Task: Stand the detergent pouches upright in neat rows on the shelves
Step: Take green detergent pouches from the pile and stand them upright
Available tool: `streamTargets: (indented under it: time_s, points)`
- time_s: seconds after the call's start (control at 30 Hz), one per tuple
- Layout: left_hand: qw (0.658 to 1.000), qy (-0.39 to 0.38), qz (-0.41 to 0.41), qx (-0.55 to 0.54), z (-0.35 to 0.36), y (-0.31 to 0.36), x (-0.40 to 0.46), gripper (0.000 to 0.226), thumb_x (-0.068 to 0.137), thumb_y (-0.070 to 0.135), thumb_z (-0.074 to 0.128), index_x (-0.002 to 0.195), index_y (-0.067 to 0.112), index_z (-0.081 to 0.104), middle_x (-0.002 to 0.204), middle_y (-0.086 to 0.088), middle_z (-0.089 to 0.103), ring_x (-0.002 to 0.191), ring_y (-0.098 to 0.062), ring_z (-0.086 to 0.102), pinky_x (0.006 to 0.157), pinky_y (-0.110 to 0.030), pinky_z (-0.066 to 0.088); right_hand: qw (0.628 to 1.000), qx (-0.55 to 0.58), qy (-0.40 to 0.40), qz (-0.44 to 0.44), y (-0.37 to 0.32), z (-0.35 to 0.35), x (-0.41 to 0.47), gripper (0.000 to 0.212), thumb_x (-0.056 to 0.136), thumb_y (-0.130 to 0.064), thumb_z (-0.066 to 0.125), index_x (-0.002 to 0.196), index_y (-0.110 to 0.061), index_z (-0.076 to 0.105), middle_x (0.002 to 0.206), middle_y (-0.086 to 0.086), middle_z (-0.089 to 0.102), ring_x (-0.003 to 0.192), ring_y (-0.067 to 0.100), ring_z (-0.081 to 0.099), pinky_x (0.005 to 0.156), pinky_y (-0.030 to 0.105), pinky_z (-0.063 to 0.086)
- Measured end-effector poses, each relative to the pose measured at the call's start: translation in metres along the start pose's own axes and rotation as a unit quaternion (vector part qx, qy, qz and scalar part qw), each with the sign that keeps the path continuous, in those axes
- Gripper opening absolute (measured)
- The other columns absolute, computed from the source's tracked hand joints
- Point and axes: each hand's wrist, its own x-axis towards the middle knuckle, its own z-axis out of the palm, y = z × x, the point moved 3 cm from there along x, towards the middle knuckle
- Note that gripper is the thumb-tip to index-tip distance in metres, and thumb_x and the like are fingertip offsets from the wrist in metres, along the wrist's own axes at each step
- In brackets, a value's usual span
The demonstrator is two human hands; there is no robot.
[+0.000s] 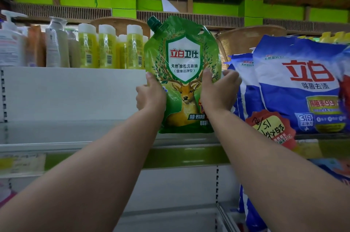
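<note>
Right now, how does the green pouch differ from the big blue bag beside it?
The green pouch has a corner spout cap and a deer picture; the blue bag has neither. The green pouch stands upright, gripped by both hands; the blue bag leans, unheld. Both carry the same red brand characters.

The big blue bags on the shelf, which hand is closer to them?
Right. The right hand grips the green pouch on its side next to the blue bags, fingers reaching toward them. The left hand holds the pouch's far side.
</note>
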Motion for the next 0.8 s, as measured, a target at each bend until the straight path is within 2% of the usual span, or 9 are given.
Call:
streamTargets:
  time_s: [0.07, 0.17, 0.27, 0.33, 0.47, 0.63, 0.8]
  points:
    - [0.999, 0.014, 0.045, 0.020, -0.004, 0.002, -0.003, 0.058, 0.097, 0.055, 0.024, 0.130, 0.011, 0.042, 0.130, -0.014, 0.051, 0.117, -0.033, 0.048, 0.102, -0.050, 0.038, 0.994, -0.035, 0.034, -0.101, -0.010, -0.003, -0.004, 0.039, 0.088, -0.031, 0.058, 0.117, -0.006, 0.048, 0.121, 0.010, 0.048, 0.111, 0.025, 0.048, 0.094, 0.039, 0.039]
    - [0.994, 0.021, 0.095, 0.050, -0.012, 0.004, -0.008, 0.053, 0.097, 0.053, 0.029, 0.133, 0.015, 0.040, 0.133, -0.011, 0.048, 0.121, -0.030, 0.046, 0.103, -0.052, 0.036, 0.970, -0.039, 0.055, -0.232, -0.025, 0.002, -0.018, 0.027, 0.083, -0.020, 0.059, 0.104, -0.004, 0.056, 0.106, 0.012, 0.055, 0.100, 0.026, 0.052, 0.082, 0.034, 0.034]
    - [0.991, 0.021, 0.109, 0.074, -0.024, 0.006, -0.009, 0.052, 0.096, 0.051, 0.033, 0.135, 0.017, 0.039, 0.136, -0.009, 0.046, 0.124, -0.030, 0.044, 0.104, -0.052, 0.035, 0.959, -0.017, -0.005, -0.284, -0.039, 0.014, -0.035, 0.019, 0.081, -0.022, 0.056, 0.091, -0.006, 0.056, 0.085, 0.004, 0.050, 0.080, 0.021, 0.049, 0.071, 0.036, 0.043]
    - [0.991, 0.023, 0.105, 0.078, -0.034, 0.006, -0.007, 0.050, 0.096, 0.051, 0.033, 0.131, 0.017, 0.042, 0.133, -0.009, 0.049, 0.122, -0.029, 0.045, 0.103, -0.051, 0.035, 0.957, -0.010, -0.062, -0.284, -0.047, 0.023, -0.047, 0.012, 0.084, -0.022, 0.057, 0.086, -0.011, 0.052, 0.081, -0.001, 0.046, 0.073, 0.018, 0.045, 0.068, 0.037, 0.044]
    - [0.992, 0.023, 0.102, 0.075, -0.060, 0.005, -0.001, 0.046, 0.094, 0.050, 0.036, 0.125, 0.017, 0.046, 0.128, -0.007, 0.052, 0.118, -0.029, 0.049, 0.101, -0.051, 0.037, 0.958, -0.012, -0.146, -0.247, -0.064, 0.039, -0.070, 0.016, 0.088, -0.028, 0.055, 0.085, -0.016, 0.046, 0.078, 0.000, 0.050, 0.069, 0.020, 0.047, 0.061, 0.028, 0.032]
    - [0.991, 0.039, 0.102, 0.073, -0.102, 0.003, 0.009, 0.044, 0.091, 0.048, 0.038, 0.120, 0.017, 0.047, 0.123, -0.006, 0.055, 0.114, -0.030, 0.052, 0.100, -0.051, 0.039, 0.957, -0.011, -0.200, -0.211, -0.093, 0.055, -0.101, 0.014, 0.089, -0.030, 0.053, 0.088, -0.018, 0.046, 0.083, 0.001, 0.056, 0.076, 0.022, 0.052, 0.063, 0.028, 0.034]
    - [0.991, 0.054, 0.101, 0.071, -0.154, 0.001, 0.025, 0.037, 0.091, 0.047, 0.040, 0.112, 0.017, 0.048, 0.117, -0.006, 0.057, 0.109, -0.029, 0.054, 0.098, -0.050, 0.041, 0.952, 0.001, -0.224, -0.209, -0.126, 0.075, -0.137, 0.013, 0.089, -0.029, 0.052, 0.088, -0.018, 0.047, 0.082, -0.002, 0.056, 0.074, 0.019, 0.049, 0.061, 0.026, 0.029]
